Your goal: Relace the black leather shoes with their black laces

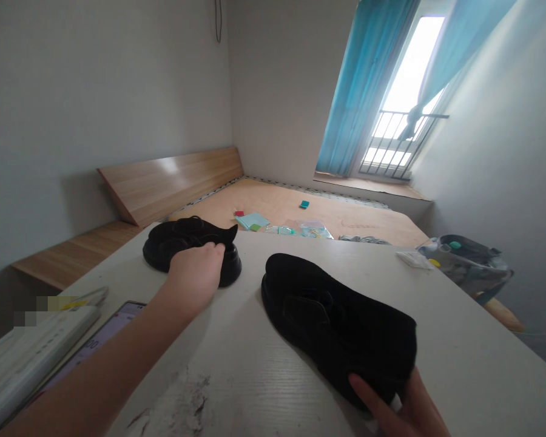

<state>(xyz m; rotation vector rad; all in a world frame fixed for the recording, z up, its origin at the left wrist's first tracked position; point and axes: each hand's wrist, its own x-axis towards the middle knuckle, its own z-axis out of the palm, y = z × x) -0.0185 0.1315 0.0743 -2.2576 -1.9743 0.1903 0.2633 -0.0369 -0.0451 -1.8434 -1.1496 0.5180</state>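
Note:
Two black lace-up shoes are on the white table (236, 376). The left shoe (164, 243) stands upright near the far edge, its toe pointing left. My left hand (198, 267) is closed at its heel end, fingers curled over the collar; the fingertips are partly hidden. The right shoe (337, 315) is tilted, with its heel toward me and its toe pointing away to the left. My right hand (400, 406) grips this shoe's heel from below, thumb along the side of the sole and the other fingers hidden behind it.
At the left lie a tablet-like screen (118, 321) and a white box-shaped object (36, 364). Beyond the table is a bed (282, 197) with a plastic bottle (279, 230) and packets. A lined bin (473, 261) stands by the right edge, near a small clear packet (414, 260).

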